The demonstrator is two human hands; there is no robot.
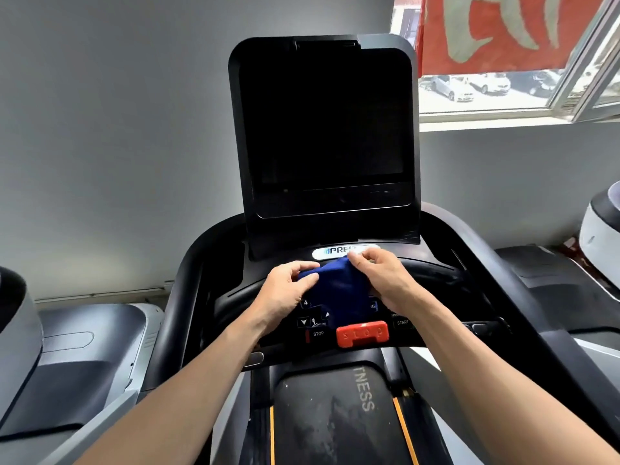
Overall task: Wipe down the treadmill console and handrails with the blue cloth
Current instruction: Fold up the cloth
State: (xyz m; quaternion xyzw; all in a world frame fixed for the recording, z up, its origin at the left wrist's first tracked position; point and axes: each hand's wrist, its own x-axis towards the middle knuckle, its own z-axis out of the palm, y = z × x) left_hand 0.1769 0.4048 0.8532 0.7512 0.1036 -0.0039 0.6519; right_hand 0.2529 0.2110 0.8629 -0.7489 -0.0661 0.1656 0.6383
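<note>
Both hands, left hand [285, 290] and right hand [382, 280], pinch the blue cloth [339, 290] over the console [436, 263].

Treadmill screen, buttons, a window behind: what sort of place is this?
Most likely a gym or fitness room. The person stands at a treadmill console with a red stop button, and parts of similar machines show on the left and right. Both hands hold a blue cloth.
</note>
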